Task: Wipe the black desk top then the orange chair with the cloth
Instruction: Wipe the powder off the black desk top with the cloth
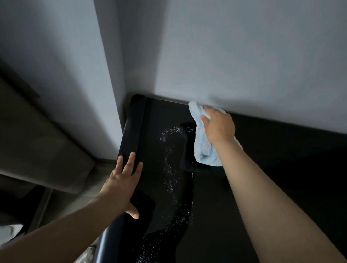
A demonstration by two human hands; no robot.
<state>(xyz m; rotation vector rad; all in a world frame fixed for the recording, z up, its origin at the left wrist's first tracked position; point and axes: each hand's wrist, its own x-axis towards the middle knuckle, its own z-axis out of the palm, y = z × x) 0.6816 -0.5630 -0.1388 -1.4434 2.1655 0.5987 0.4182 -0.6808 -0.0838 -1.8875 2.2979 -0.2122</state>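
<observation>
The black desk top fills the lower right of the head view, glossy and dark. A trail of white specks runs down its left part. My right hand presses a light blue cloth flat on the desk at its far edge, right against the wall. My left hand lies flat with fingers spread on the desk's rounded left edge, holding nothing. No orange chair is in view.
A grey wall rises directly behind the desk. A wall corner or pillar stands at the desk's far left. A beige upholstered piece sits low on the left, beside the desk.
</observation>
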